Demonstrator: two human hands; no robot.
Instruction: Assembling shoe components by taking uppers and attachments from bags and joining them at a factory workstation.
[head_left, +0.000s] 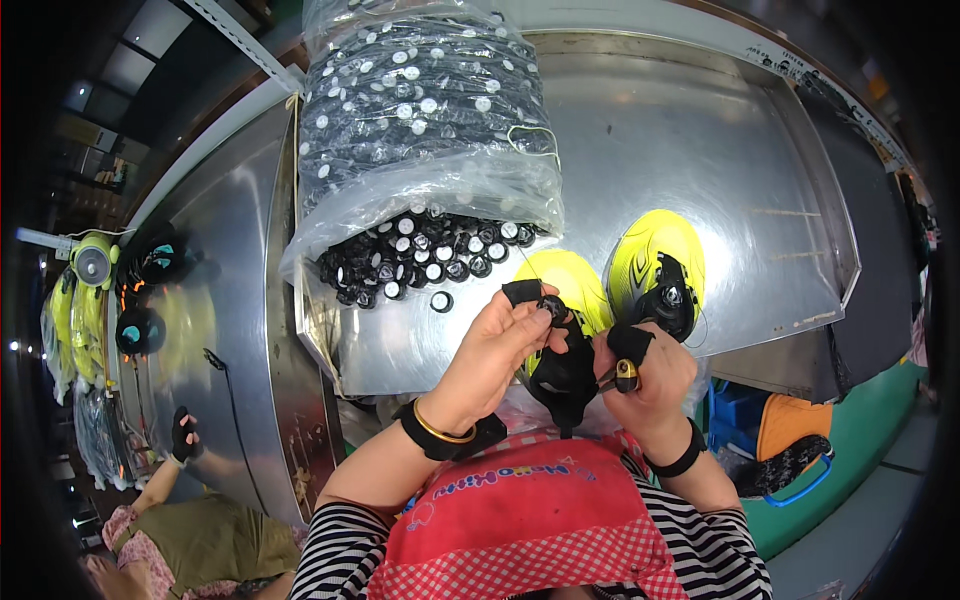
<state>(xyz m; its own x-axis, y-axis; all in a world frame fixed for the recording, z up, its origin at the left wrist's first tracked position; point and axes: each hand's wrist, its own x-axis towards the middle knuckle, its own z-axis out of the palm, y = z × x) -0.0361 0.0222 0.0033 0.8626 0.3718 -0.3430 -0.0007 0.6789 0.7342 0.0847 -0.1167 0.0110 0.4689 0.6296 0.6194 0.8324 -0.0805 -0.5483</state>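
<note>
My left hand (505,335), with black covers on some fingers, pinches a small black round dial (551,308) over the nearer yellow-and-black sports shoe (568,278). Its toe points away from me and its black heel lies close to my apron. In my right hand (655,375), the fingers wrap round a small tool with a yellow-and-black handle (626,376), beside that shoe's right side. The tool's tip is hard to make out. Just beyond my right hand stands the second yellow shoe (630,258), with a black dial (672,296) on it and a thin lace loop trailing.
A large clear plastic bag (430,110) spills many black dials with white faces (430,255) onto the metal table (700,130). On the left, a co-worker's gloved hand (185,435) rests by another metal table (240,370). A blue crate (735,415) stands low at the right.
</note>
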